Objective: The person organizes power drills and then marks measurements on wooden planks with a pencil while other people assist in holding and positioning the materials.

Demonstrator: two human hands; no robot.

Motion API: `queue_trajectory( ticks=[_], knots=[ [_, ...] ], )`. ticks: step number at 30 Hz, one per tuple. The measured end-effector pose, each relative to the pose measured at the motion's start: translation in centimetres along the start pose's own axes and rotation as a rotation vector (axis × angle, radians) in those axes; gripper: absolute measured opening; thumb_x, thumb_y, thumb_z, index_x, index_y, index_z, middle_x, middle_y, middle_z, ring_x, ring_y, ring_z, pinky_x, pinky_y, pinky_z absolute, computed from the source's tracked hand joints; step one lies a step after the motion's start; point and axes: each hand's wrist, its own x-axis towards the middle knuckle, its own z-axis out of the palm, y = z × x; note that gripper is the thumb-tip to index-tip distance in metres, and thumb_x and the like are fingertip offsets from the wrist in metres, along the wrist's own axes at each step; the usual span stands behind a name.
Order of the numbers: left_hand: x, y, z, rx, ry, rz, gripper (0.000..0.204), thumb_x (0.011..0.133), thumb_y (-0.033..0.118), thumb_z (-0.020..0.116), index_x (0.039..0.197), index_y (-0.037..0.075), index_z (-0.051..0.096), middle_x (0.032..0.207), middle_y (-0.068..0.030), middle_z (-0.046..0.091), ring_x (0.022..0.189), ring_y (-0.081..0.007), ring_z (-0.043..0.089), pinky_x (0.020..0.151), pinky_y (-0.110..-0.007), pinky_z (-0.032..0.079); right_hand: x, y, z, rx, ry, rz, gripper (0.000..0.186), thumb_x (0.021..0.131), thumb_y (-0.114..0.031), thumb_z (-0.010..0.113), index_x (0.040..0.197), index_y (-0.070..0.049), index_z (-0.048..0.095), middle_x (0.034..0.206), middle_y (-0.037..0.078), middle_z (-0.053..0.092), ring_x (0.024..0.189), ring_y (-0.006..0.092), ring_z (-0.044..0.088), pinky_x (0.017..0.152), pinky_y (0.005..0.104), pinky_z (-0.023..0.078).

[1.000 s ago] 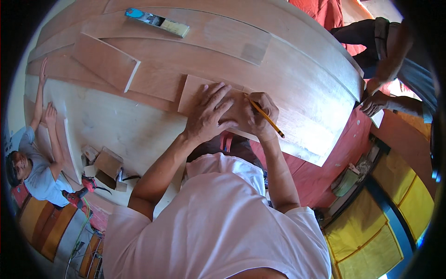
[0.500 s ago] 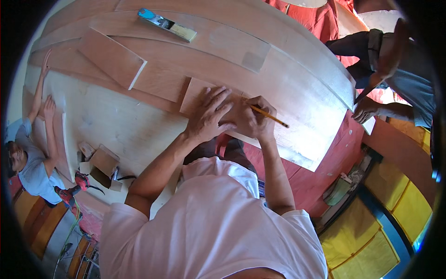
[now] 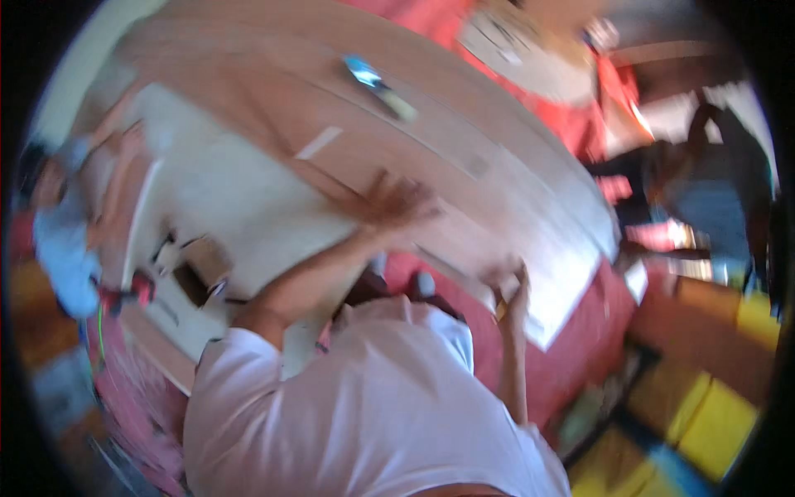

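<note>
The whole view is smeared by motion. My left hand (image 3: 402, 203), its fingers spread, is over the reddish-brown wood sheet (image 3: 464, 186); whether it touches the thin board there cannot be made out. Off to the right, near the sheet's front edge, my right hand (image 3: 507, 282) is curled. A yellowish sliver beside its palm looks like the pencil (image 3: 500, 311). Beyond my left hand lies a board with a white edge (image 3: 319, 142). Farther back on the sheet rests a paintbrush (image 3: 381, 89) with a blue handle and pale bristles.
At left, a person (image 3: 62, 215) reaches over a pale panel (image 3: 224, 174). An open cardboard box (image 3: 203, 269) and a red power tool (image 3: 124, 294) are nearby. Another person (image 3: 712, 199) in dark clothes is at right. Yellow panels (image 3: 720, 422) stand lower right.
My right hand has drawn away from the thin board, toward me and to the right. The left hand's fingers have spread and lifted. The scene has shifted and blurred.
</note>
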Motion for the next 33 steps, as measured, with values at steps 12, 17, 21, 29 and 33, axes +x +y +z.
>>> queue_trajectory(
  ticks=[12, 17, 21, 29, 33],
  knots=[
    [-16.6, 15.5, -0.6, -0.301, 0.337, -0.896, 0.092, 0.057, 0.036, 0.079, 0.132, 0.003, 0.036, 0.128, -0.0198, 0.042, 0.119, -0.0376, 0.038, 0.100, -0.047, 0.029, 5.2, -5.5, -8.3, -1.338, -0.738, -1.161, 0.079, 0.075, -0.026, 0.072, 0.133, 0.004, 0.028, 0.130, 0.025, 0.040, 0.119, 0.0427, 0.039, 0.099, 0.0503, 0.030],
    [-21.2, 18.7, 3.4, -0.055, 0.643, -1.195, 0.091, 0.055, 0.040, 0.078, 0.129, 0.005, 0.039, 0.109, -0.0212, 0.052, 0.103, -0.0382, 0.047, 0.091, -0.048, 0.035, 6.6, -3.3, -8.1, -1.461, -0.736, -1.209, 0.091, 0.071, -0.037, 0.072, 0.135, 0.002, 0.020, 0.136, 0.024, 0.034, 0.123, 0.0435, 0.033, 0.101, 0.0546, 0.024],
    [-22.6, 17.4, 3.3, -0.018, 0.556, -1.477, 0.095, 0.056, 0.048, 0.078, 0.131, 0.004, 0.039, 0.106, -0.0233, 0.052, 0.100, -0.0387, 0.049, 0.087, -0.048, 0.039, 6.3, -2.6, -5.3, -1.537, -0.658, -1.154, 0.090, 0.068, -0.044, 0.072, 0.131, 0.003, 0.027, 0.136, 0.026, 0.033, 0.125, 0.0423, 0.031, 0.099, 0.0530, 0.027],
    [-21.3, 11.1, 0.1, -0.024, 0.352, -1.768, 0.094, 0.063, 0.051, 0.073, 0.138, 0.014, 0.032, 0.124, -0.0235, 0.041, 0.119, -0.0407, 0.037, 0.094, -0.058, 0.032, 6.9, -1.8, -3.3, -1.531, -0.604, -1.148, 0.091, 0.067, -0.045, 0.071, 0.131, 0.005, 0.029, 0.131, 0.025, 0.038, 0.120, 0.0408, 0.036, 0.095, 0.0517, 0.031],
    [-22.6, 9.7, 1.5, -0.100, 0.368, -1.844, 0.096, 0.065, 0.050, 0.072, 0.141, 0.012, 0.026, 0.131, -0.0223, 0.037, 0.125, -0.0420, 0.030, 0.097, -0.059, 0.029, 5.4, -0.8, -0.5, -1.519, -0.645, -1.103, 0.089, 0.068, -0.046, 0.069, 0.129, 0.007, 0.032, 0.130, 0.025, 0.040, 0.120, 0.0411, 0.036, 0.095, 0.0531, 0.031]
  ],
)
